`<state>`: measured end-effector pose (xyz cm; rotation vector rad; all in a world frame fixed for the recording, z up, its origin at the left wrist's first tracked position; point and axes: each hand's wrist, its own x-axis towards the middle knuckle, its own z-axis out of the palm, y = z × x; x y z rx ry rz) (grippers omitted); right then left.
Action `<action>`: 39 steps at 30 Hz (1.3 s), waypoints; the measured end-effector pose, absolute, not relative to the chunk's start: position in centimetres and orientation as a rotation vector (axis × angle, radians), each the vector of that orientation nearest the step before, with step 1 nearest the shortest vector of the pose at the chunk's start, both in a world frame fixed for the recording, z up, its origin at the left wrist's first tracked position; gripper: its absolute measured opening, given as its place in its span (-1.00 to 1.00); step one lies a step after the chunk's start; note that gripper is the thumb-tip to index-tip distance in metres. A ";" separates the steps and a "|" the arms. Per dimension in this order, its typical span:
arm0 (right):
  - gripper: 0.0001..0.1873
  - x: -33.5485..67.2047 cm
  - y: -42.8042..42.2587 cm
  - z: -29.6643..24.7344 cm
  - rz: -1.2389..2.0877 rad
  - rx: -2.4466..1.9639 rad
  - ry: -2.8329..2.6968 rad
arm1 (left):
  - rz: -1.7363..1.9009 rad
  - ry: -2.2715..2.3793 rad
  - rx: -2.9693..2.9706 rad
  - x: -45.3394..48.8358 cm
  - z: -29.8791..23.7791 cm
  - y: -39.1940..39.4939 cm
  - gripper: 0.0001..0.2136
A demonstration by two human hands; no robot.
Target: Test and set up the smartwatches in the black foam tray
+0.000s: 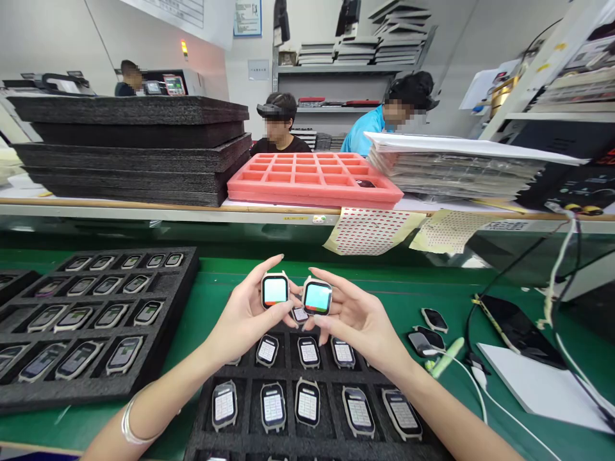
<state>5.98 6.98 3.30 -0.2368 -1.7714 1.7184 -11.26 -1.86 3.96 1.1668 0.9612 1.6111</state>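
My left hand [250, 317] is closed on a smartwatch [275, 289] without a strap, its thumb along the lower edge. Beside it, my right hand [353, 314] grips a second smartwatch [318, 297]. Both screens are lit in pale cyan-white with a red strip at the bottom. The two watches are held up close together, faces toward me. Below them lies a black foam tray [250, 443], whose pockets hold several watches showing white grids, such as one watch [307, 402] in the middle. My hands and forearms hide part of this tray.
At left, another black foam tray [158, 358] holds several watches. Loose watches [435, 319], a green pen-like object [446, 357], cables, a phone [521, 330] and a white pad [542, 384] lie at right. Behind stand stacked black foam [129, 150] and a pink tray [312, 195]. Several people work beyond.
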 end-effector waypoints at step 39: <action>-0.33 9.5 17.3 -4.1 0.762 -0.482 -2.950 | 0.276 1.823 2.355 -10.8 -4.9 6.2 -0.86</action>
